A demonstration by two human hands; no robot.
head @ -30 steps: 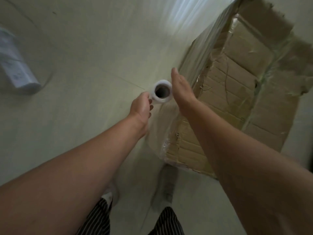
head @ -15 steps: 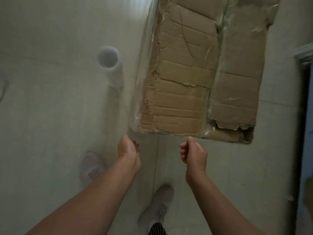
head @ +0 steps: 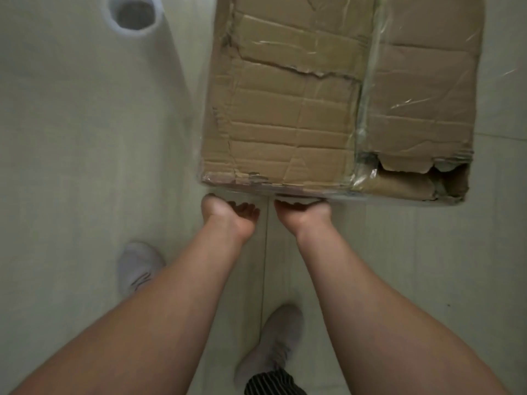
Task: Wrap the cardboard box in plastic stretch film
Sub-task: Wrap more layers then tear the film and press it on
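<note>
Lifting or tipping the part-wrapped cardboard box (head: 285,109) looks like the step, head view: left hand (head: 228,215) and right hand (head: 302,215) sit palm-up at its near bottom edge on the floor (head: 85,138), fingers curled, grip not discernible. Next move needs a firm hold underneath to expose an unwrapped face. Count: one box, one film roll (head: 134,15) upright far left, two hands, two shoes (head: 139,266).

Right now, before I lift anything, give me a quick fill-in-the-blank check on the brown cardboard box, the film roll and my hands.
1. The white stretch-film roll stands on the floor to the ___ of the brown cardboard box.
2. The left hand and right hand are turned palm ___.
3. The box's torn hole is at its near ___ corner.
Missing words: left; up; right.
</note>
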